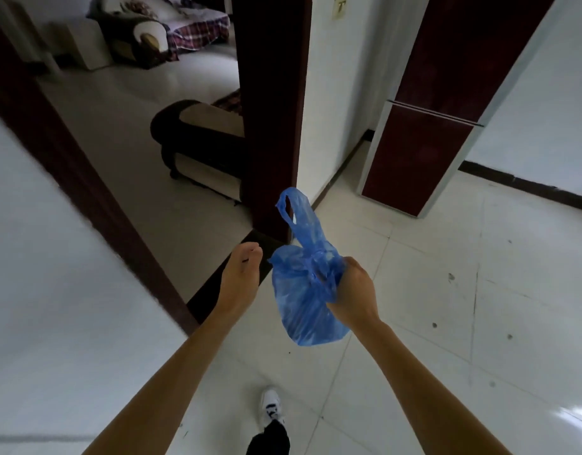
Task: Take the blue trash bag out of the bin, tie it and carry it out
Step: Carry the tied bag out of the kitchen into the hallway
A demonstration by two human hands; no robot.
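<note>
White tiled floor (414, 290); right hand (355, 290) grips knotted blue trash bag (299, 307).

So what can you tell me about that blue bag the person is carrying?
The blue bag is thin, see-through plastic, crinkled and shiny. Its neck looks knotted, and a loop handle sticks up above the knot. The lower part bulges, so something is inside, though what cannot be told. It hangs in the air above the white tiled floor. The right hand grips it at the knot; the left hand is beside it, not touching.
</note>
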